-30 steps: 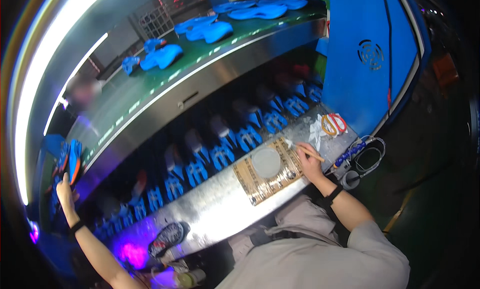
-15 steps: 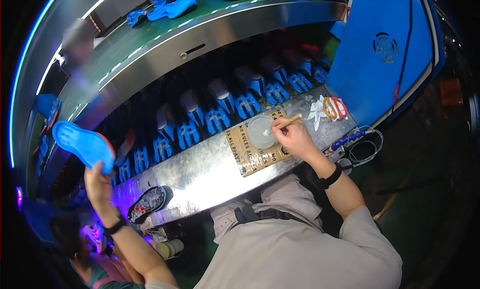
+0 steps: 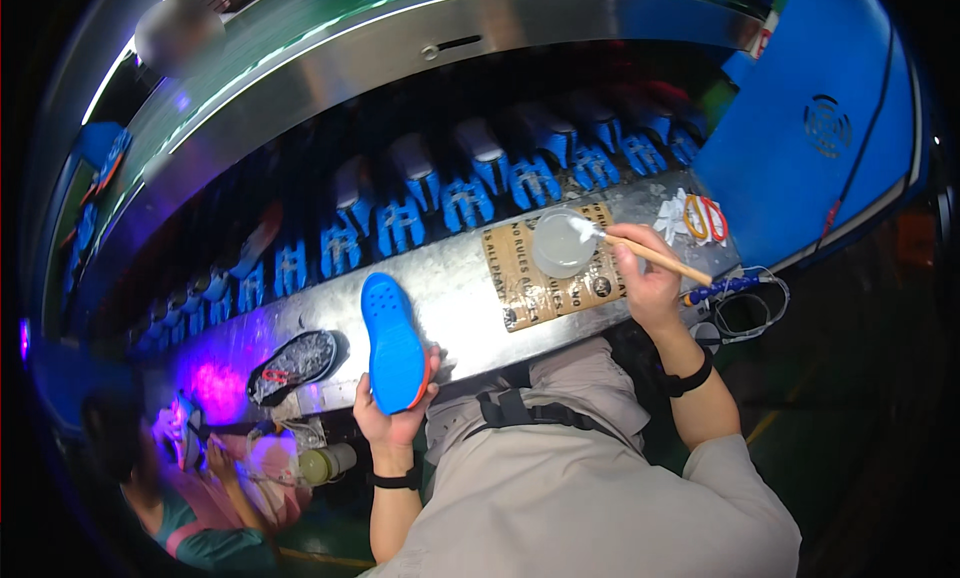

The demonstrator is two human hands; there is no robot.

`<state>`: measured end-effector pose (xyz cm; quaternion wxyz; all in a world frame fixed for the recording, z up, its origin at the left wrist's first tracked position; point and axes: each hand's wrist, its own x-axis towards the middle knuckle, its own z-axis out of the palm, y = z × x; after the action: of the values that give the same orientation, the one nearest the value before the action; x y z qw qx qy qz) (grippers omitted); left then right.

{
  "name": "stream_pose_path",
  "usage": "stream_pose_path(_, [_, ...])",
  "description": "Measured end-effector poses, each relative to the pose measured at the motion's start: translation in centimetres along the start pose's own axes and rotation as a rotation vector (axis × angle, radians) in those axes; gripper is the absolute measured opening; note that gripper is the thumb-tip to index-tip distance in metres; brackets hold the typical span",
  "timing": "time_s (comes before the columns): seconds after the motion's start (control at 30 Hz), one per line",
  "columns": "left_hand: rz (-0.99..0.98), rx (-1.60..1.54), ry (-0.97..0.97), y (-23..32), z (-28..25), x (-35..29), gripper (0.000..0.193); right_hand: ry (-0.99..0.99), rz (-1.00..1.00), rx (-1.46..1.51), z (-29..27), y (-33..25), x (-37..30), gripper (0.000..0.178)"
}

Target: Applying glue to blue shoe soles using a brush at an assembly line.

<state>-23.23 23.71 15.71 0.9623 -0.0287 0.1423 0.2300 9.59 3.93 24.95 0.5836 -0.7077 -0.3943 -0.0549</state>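
Note:
My left hand [image 3: 392,415] grips a blue shoe sole [image 3: 392,340] with an orange edge and holds it over the near edge of the steel bench [image 3: 450,308]. My right hand [image 3: 645,278] holds a wooden-handled brush [image 3: 650,257] whose tip dips into a round container of pale liquid [image 3: 562,245]. The container stands on a brown cardboard sheet [image 3: 530,288]. Both wrists wear dark bands.
A row of blue shoe uppers [image 3: 470,193] runs along the dark conveyor behind the bench. A dark sole [image 3: 292,362] lies at the bench's left under purple light. Rings and cables [image 3: 735,298] lie at the right. Another person [image 3: 180,478] sits at lower left.
My left hand has brought the blue sole from far left to the middle, in front of me. My right hand moved the brush into the container.

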Motion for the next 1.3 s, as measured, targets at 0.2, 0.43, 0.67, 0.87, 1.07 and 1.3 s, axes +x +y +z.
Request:
stream_pose_path(0.2, [0.100, 0.524, -0.114, -0.3, 2.3, 0.7, 0.101, -0.089, -0.089, -0.269, 0.8, -0.6, 0.3, 0.015])
stream_pose_path(0.43, [0.176, 0.837, -0.123, -2.4, 5.3, 0.5, 0.113, -0.140, 0.167, -0.186, 1.8, -0.6, 0.8, 0.014])
stream_pose_path(0.67, [0.121, 0.868, -0.120, -3.4, 6.7, 0.1, 0.119, -0.367, -0.060, 0.188, 3.8, -3.8, -0.7, 0.019])
stream_pose_path(0.87, [0.030, 0.822, -0.184, -3.8, 7.9, -0.1, 0.117, -0.460, -0.119, 0.287, 6.5, -4.8, -0.7, 0.018])
stream_pose_path(1.07, [-0.002, 0.838, -0.223, -3.9, 8.1, -0.1, 0.118, -0.438, -0.146, 0.255, 7.0, -4.6, -0.5, 0.015])
stream_pose_path(1.3, [0.002, 0.814, -0.205, -3.8, 8.3, -0.1, 0.119, -0.475, -0.089, 0.259, 6.7, -4.9, -1.7, 0.014])
